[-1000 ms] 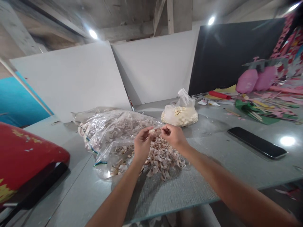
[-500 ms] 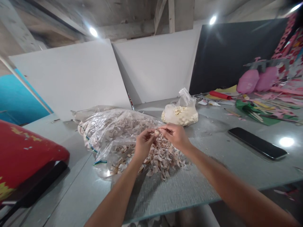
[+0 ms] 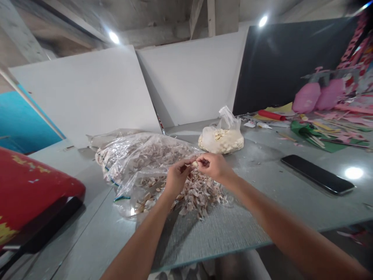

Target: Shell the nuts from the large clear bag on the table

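A small pale garlic clove (image 3: 194,164) is pinched between the fingertips of my left hand (image 3: 177,177). My right hand (image 3: 215,167) is closed too, thumb and fingertips on the clove's right side. Both hands hover over a heap of papery garlic skins (image 3: 201,196). A large clear plastic bag (image 3: 140,149) lies on its side to the left, its mouth near my left wrist, with skins and unpeeled cloves (image 3: 150,202) inside. Behind my right hand sits a smaller clear bag of peeled cloves (image 3: 223,140).
On the grey table (image 3: 247,227), a black phone (image 3: 317,174) lies at the right. Coloured paper scraps, a red roll (image 3: 271,115) and pink containers (image 3: 306,98) crowd the back right. At left is a red object (image 3: 37,186). White boards (image 3: 87,93) lean behind.
My right fingers have curled in and tilted around the clove, and more of its pale surface shows. My left hand keeps nearly the same place. The bags have not moved.
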Available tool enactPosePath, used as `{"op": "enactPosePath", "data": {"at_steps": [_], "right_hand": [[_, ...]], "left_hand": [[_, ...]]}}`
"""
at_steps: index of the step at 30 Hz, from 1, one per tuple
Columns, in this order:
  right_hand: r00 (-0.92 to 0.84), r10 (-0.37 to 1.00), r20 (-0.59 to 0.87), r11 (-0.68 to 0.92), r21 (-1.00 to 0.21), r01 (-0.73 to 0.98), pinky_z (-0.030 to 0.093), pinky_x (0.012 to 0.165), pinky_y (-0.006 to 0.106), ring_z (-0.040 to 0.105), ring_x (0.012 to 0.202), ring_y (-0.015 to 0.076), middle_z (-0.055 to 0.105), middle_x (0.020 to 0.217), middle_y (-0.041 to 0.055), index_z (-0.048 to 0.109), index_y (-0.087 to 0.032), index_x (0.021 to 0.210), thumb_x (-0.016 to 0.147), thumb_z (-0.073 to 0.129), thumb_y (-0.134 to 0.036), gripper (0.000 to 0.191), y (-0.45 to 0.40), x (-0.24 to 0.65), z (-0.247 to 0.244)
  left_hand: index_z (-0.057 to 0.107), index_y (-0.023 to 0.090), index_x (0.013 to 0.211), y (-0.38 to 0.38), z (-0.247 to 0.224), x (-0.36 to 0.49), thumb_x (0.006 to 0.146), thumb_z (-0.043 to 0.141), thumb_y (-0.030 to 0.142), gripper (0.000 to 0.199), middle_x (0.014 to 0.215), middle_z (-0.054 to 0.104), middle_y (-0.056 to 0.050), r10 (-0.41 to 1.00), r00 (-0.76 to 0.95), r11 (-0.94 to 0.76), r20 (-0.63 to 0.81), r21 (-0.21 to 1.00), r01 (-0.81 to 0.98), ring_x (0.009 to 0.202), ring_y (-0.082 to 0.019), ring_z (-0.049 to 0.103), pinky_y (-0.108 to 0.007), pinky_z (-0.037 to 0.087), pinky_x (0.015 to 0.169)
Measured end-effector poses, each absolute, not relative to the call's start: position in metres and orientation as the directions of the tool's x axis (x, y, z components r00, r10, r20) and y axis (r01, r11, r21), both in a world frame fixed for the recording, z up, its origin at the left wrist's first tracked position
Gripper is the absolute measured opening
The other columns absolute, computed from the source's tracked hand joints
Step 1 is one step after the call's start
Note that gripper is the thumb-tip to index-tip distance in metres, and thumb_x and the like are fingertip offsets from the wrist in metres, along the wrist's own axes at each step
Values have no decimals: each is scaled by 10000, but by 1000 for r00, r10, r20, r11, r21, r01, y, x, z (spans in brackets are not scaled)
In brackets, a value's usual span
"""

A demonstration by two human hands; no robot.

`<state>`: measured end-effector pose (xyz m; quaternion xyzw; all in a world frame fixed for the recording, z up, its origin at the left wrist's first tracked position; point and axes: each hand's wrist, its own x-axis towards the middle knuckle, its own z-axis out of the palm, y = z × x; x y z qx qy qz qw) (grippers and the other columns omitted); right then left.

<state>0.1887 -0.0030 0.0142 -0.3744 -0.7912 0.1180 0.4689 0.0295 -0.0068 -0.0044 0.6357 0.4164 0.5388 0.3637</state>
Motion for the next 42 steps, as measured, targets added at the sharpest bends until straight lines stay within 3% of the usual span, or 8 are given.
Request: {"op": "enactPosePath", "data": {"at_steps": [9,17,20,24,27,35,39,42], "right_hand": [[-138,791,596,597,-702,388,392,541,182,524,566,97,610,643,3,613,-146,785,713,494,-219,157,4,183,6],[-199,773,603,608,-612,506,352,536,199,494,539,97,558,568,-8,586,-155,697,811,457,-270,207,3,193,10],[-216,785,581,606,-645,466,364,513,208,505,517,105,556,558,1,586,-158,714,845,444,-349,272,0,193,12],[-266,821,505,562,-797,221,430,497,216,582,573,123,631,738,22,578,-189,1025,824,491,-410,311,-4,187,12],[-281,827,487,543,-821,177,456,516,225,607,622,136,652,780,28,602,-199,1003,809,518,-419,305,-6,182,10],[-277,793,543,603,-763,232,479,642,248,633,724,148,684,850,34,635,-186,911,786,557,-312,195,-4,182,8],[-319,743,588,668,-686,289,471,702,252,626,823,161,679,946,48,674,-189,938,810,515,-286,226,-5,185,12],[-320,707,631,707,-611,356,441,660,228,609,757,143,681,843,38,699,-187,845,820,503,-281,219,-5,187,15]], "left_hand": [[587,164,847,-7,-5,32,670,686,330,262,678,580,33,938,40,-334,345,927,-170,487,-61,505,-212,449,512],[549,197,866,-5,-2,27,659,693,344,292,862,573,18,960,-26,-264,278,874,-409,530,-28,463,-166,424,504],[557,189,857,-6,0,27,660,695,337,282,753,543,34,958,-3,-267,286,892,-365,537,-40,464,-172,433,518],[576,164,817,-9,0,29,667,693,334,254,635,500,50,958,57,-255,282,924,-286,528,-46,466,-179,439,537],[607,153,837,-9,-2,30,666,692,353,277,632,539,38,955,115,-237,274,937,-257,503,-54,488,-203,445,534],[643,144,1034,-6,-9,29,649,709,342,437,806,639,-26,959,81,-257,272,953,-161,564,-80,550,-254,500,589],[664,169,1002,-4,-9,25,691,672,343,356,918,634,-49,899,31,-437,436,896,76,590,-86,559,-243,506,577],[684,182,960,-3,-9,22,711,663,309,280,954,633,-64,798,85,-593,597,751,290,626,-91,561,-213,480,574]]}}
